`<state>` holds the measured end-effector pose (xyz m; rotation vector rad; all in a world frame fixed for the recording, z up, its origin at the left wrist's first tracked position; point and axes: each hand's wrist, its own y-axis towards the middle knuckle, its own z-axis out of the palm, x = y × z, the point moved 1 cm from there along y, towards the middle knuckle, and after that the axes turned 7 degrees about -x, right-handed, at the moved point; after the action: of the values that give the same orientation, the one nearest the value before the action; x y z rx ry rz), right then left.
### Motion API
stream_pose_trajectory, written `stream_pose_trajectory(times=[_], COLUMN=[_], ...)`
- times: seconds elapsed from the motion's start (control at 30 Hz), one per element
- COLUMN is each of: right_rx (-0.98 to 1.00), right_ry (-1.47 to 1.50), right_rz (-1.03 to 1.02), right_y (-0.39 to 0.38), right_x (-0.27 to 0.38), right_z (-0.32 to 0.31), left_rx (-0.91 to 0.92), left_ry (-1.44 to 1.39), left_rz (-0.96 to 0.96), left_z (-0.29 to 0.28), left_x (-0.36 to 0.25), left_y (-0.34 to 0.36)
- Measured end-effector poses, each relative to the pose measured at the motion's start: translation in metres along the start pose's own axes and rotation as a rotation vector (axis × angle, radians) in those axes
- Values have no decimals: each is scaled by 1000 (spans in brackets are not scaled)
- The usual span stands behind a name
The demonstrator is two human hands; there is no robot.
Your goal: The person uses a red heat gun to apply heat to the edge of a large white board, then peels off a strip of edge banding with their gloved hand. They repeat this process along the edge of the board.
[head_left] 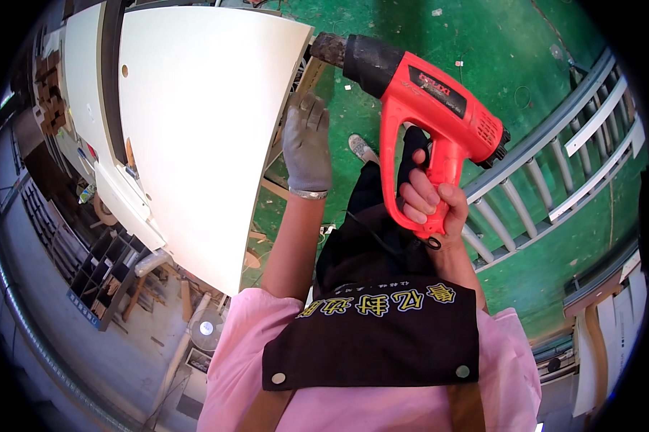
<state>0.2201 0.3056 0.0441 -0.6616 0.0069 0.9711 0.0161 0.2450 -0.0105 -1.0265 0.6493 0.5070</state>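
Note:
My right hand (429, 198) is bare and wrapped round the handle of a red and black heat gun (432, 101). The heat gun's dark, scorched nozzle points left, close to the edge of a large white panel (202, 122). Along that same edge lies my left hand (308, 144) in a grey glove, its back toward me and its fingers together, bent slightly forward against the edge. No tool shows in the left hand; its palm is hidden. A narrow pale strip (311, 74) runs beside the panel edge, just below the nozzle.
A grey metal roller conveyor (533, 173) stands at the right on the green floor (461, 29). Farther left are a black shelf rack (101, 273), stacked brown pieces (49, 93) and a round fan (206, 328). A small brush-like tool (130, 158) lies by the panel's left edge.

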Motion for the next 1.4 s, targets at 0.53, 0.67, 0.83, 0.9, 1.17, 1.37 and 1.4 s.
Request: stream_pose_trajectory(times=[0.53,0.67,0.83,0.9,1.17,1.37,1.4], right_rx=[33,40,27,5,-14,-23,-29], right_ry=[-94,19,-33,13,-29,-73,-53], right_rz=[26,-53,17,-28,-38,17,-9], right_y=[0,6,0,5,7,-2,2], right_x=[-1,-3,-3,0,-1,-8,-6], right_z=[4,5,1,4,5,4,6], left_rx=[-63,-56,-77,-80,-106,-149,-173], left_ry=[41,23,23,27,29,15,17], left_rz=[-15,-18,-9,-10,-20,-31,-40], left_z=[-11,-14,-16,-16,-18,-17,-15], left_x=[-7,-7,-4,-7,-4,-4,-4], left_y=[-9,-9,-11,-8,-9,-10,-10])
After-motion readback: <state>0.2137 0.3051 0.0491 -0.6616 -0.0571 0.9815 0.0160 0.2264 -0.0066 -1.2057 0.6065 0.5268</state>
